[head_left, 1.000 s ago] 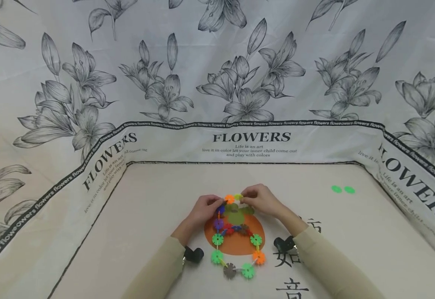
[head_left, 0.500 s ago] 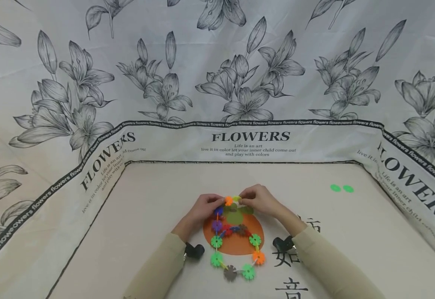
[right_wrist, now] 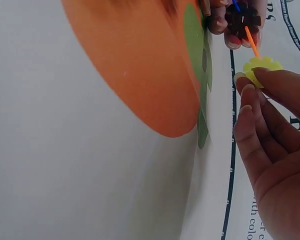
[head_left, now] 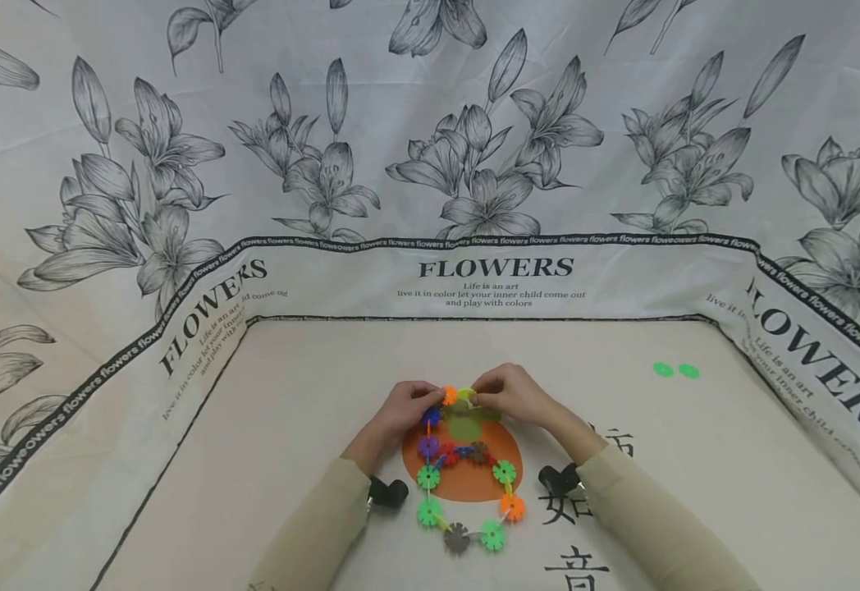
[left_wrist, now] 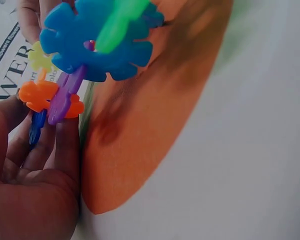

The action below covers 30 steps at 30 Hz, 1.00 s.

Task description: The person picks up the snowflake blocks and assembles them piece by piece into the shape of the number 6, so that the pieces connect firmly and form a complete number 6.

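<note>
A loop-like chain of notched plastic discs, in green, orange, brown, red, blue and purple, hangs between the hands, a green disc (head_left: 428,477) on its left side. At its top, the left hand (head_left: 405,405) grips the chain beside an orange disc (head_left: 450,396). The left wrist view shows its fingers around a dark blue disc (left_wrist: 37,127), with a purple disc (left_wrist: 66,97) slotted in close by. The right hand (head_left: 514,394) pinches a yellow disc (right_wrist: 262,64) between thumb and fingertips. An orange disc, seen edge-on (right_wrist: 252,42), joins that yellow disc to a dark disc (right_wrist: 243,19).
Two loose green discs (head_left: 676,370) lie at the right back of the table. An orange fruit print with green leaves (head_left: 474,480) lies under the chain, with black characters (head_left: 576,570) to its right. Flower-printed cloth (head_left: 496,283) walls the table.
Both hands keep hold at the top of the chain. The orange and yellow discs there have shifted slightly left and down; the rest of the chain stays nearly as it was.
</note>
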{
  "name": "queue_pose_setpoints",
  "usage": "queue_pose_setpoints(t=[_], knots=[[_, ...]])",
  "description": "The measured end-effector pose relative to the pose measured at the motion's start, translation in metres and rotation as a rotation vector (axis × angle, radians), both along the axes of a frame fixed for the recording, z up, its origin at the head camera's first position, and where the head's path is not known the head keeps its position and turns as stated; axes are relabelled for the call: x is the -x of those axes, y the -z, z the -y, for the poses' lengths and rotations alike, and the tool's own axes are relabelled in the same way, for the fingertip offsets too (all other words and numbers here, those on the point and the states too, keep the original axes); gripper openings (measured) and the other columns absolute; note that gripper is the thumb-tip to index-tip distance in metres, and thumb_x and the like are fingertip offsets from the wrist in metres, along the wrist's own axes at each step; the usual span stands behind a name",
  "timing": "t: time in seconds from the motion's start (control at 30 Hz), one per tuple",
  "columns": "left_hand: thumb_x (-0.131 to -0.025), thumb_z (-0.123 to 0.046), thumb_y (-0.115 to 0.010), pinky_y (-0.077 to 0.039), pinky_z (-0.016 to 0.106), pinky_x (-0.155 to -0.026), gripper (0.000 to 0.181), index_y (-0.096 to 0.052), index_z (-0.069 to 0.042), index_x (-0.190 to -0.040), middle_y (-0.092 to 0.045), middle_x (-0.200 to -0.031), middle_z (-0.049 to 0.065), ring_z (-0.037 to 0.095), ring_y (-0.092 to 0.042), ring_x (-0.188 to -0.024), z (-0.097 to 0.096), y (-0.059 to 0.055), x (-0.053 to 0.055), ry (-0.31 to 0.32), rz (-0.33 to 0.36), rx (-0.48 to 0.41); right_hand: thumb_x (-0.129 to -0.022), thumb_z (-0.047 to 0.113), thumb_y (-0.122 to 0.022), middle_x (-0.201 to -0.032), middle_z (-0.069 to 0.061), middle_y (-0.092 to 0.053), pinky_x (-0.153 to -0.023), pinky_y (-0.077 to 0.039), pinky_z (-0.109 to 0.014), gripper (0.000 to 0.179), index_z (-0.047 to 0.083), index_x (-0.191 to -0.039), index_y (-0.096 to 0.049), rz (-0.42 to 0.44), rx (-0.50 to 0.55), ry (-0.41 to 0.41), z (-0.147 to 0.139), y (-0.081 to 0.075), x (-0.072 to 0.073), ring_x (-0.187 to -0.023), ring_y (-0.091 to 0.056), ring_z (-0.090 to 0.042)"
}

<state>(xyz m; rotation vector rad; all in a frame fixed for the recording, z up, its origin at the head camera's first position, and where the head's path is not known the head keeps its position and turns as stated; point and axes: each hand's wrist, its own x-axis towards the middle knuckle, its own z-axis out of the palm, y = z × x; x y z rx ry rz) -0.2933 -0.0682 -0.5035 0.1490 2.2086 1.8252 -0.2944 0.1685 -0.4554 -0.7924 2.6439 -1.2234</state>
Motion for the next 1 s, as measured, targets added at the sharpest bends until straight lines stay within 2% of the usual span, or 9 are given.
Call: queue_pose_setpoints(t=[0.17,0.4,0.6,0.87,1.0], knots=[[-0.103,-0.025,-0.064,-0.059,0.031,-0.080,0.030,-0.073,0.002,-0.112,-0.074,-0.092,0.009,0.015,-0.072,-0.079,0.000,0.001,0.001,0.007,0.033,-0.057,-0.091,0.007,-0.074,-0.089,-0.005,-0.076,-0.066,-0.053,-0.027,0.009,0.001,-0.096,-0.080,0.002,-0.023,-0.014,0.003,-0.003,0.001,-0.074,-0.063,-0.012],[-0.102,-0.026,-0.066,-0.059,0.030,-0.079,0.030,-0.075,0.002,-0.110,-0.075,-0.096,0.009,0.014,-0.073,-0.079,0.001,0.000,-0.001,-0.009,0.046,-0.040,-0.090,0.007,-0.076,-0.084,-0.002,-0.076,-0.064,-0.051,-0.026,0.005,0.003,-0.090,-0.081,-0.009,-0.046,-0.038,0.009,-0.002,0.003,-0.072,-0.060,-0.012],[-0.101,-0.025,-0.067,-0.059,0.029,-0.077,0.029,-0.076,0.002,-0.109,-0.076,-0.094,0.009,0.015,-0.074,-0.078,0.000,-0.001,-0.002,-0.017,0.048,-0.059,-0.089,0.008,-0.078,-0.080,0.000,-0.075,-0.062,-0.050,-0.025,0.005,0.007,-0.086,-0.082,-0.035,-0.063,-0.055,0.012,0.000,0.006,-0.071,-0.058,-0.011],[-0.100,-0.022,-0.068,-0.059,0.028,-0.073,0.027,-0.076,0.004,-0.106,-0.076,-0.088,0.010,0.012,-0.073,-0.072,-0.001,0.001,-0.001,-0.033,0.069,-0.088,-0.091,0.007,-0.077,-0.078,0.001,-0.075,-0.060,-0.048,-0.024,0.008,0.007,-0.084,-0.082,-0.070,-0.063,-0.116,0.013,0.003,0.012,-0.068,-0.057,-0.010],[-0.100,-0.024,-0.069,-0.059,0.028,-0.075,0.028,-0.076,0.002,-0.106,-0.076,-0.088,0.010,0.013,-0.073,-0.074,-0.001,0.000,-0.003,-0.040,0.064,-0.073,-0.093,0.011,-0.076,-0.080,-0.001,-0.075,-0.062,-0.049,-0.025,0.008,0.008,-0.087,-0.081,-0.060,-0.081,-0.131,0.011,-0.001,0.011,-0.070,-0.057,-0.011]])
